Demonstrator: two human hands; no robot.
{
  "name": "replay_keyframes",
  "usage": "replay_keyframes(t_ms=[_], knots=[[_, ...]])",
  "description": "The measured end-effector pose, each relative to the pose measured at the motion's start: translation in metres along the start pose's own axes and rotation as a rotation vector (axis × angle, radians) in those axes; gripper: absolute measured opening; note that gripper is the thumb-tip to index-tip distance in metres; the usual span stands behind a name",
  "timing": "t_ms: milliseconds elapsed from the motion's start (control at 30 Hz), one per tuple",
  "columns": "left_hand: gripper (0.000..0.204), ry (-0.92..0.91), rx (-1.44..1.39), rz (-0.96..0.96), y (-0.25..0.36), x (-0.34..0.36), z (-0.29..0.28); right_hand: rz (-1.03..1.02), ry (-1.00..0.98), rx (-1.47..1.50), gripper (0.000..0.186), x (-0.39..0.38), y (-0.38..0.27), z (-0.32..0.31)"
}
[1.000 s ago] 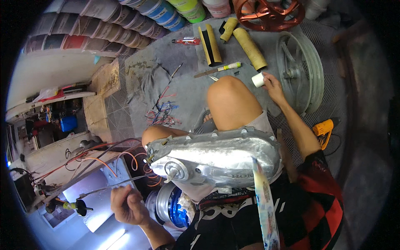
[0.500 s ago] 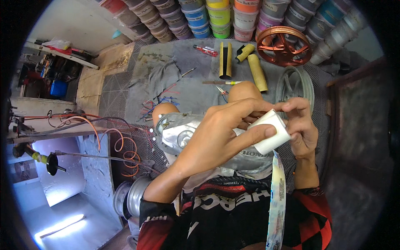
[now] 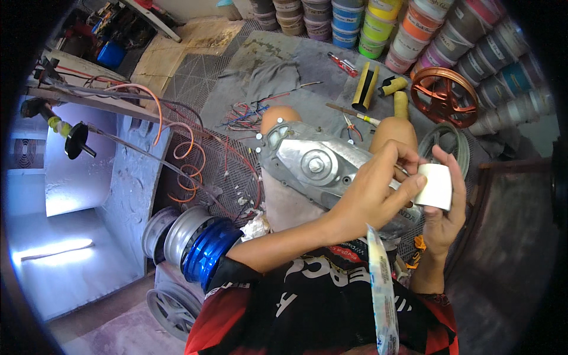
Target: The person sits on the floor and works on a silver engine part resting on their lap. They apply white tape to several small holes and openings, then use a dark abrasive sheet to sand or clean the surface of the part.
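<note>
A white tape roll [image 3: 435, 187] is held between my two hands, above the right end of a bare metal engine cover [image 3: 319, 163] lying across my lap. My left hand [image 3: 381, 180] pinches at the roll's left edge, thumb on its face and fingers curled. Around its right side and underneath wraps my right hand [image 3: 448, 216], partly hidden by the roll. A printed pale strip [image 3: 383, 290] hangs in front of my shirt; its upper end shows apart from the roll. White plugs [image 3: 259, 136] sit at the cover's left end.
Several wires [image 3: 248, 115], pliers [image 3: 351, 126], a file [image 3: 352, 113] and yellow sleeves [image 3: 367, 87] lie on the grey mat. A copper-coloured wheel [image 3: 445, 97] stands far right, before stacked paint tubs [image 3: 378, 26]. Wheels, one a blue rim [image 3: 210, 251], and an orange coiled hose [image 3: 192, 157] are left.
My view has turned, so the scene sits differently and more of the cover and the blue rim show. The roll is more upright and farther right, still in both hands.
</note>
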State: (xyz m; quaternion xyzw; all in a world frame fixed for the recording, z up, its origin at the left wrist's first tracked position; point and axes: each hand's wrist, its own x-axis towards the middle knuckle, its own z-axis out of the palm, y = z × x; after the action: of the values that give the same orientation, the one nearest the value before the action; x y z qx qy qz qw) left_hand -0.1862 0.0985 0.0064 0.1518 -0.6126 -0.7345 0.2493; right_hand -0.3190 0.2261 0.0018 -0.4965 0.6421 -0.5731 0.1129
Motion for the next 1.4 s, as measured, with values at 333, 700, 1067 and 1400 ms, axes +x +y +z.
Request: replay_keyframes(t_ms=[333, 700, 1067, 1400], knots=[[0.038, -0.165, 0.658, 0.683, 0.016, -0.001, -0.017, 0.565, -0.079, 0.688, 0.076, -0.010, 0.000, -0.006], [0.027, -0.273, 0.709, 0.488, 0.040, 0.010, -0.037, 0.682, -0.416, 0.868, 0.067, 0.007, 0.003, -0.012], [0.026, -0.113, 0.720, 0.438, 0.029, 0.017, -0.034, 0.229, -0.154, 0.717, 0.057, -0.005, 0.018, 0.005], [0.025, -0.099, 0.754, 0.428, 0.034, 0.014, -0.032, 0.099, -0.088, 0.662, 0.033, 0.002, 0.019, 0.009]])
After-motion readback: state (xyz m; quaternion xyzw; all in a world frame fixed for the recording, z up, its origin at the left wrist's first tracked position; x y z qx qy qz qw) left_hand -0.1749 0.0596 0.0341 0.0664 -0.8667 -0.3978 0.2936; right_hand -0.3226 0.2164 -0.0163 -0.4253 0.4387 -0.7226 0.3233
